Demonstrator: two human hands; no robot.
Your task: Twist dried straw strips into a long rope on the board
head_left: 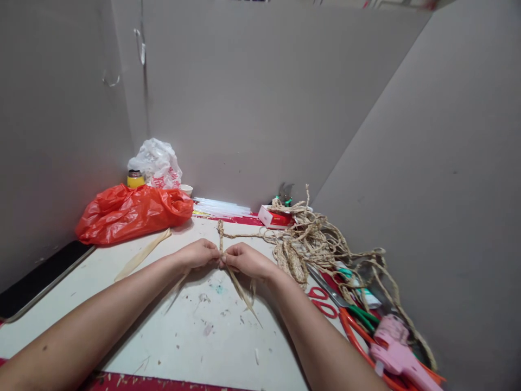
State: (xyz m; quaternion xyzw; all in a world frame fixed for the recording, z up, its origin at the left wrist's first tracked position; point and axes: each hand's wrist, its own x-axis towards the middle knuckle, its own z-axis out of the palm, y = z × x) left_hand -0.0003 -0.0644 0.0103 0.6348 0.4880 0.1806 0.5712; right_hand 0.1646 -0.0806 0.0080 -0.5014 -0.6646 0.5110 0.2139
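Head: rope pile (pixel 319 237), box (pixel 280 219) right of braid (pixel 221 239)

Grey walls (pixel 252 108) on three sides of a white tabletop (pixel 191 347).

One view: head camera sitting at the person's head, looking forward and down, wide over the white surface (pixel 215 336). Forearms (pixel 101 309) are showing large, nearest the lens; left grip (pixel 200 254) and right grip (pixel 247 259) are sitting farther out, near mid-frame, below centre. Grey panels (pixel 244 108) are bounding the view ahead and on both sides.
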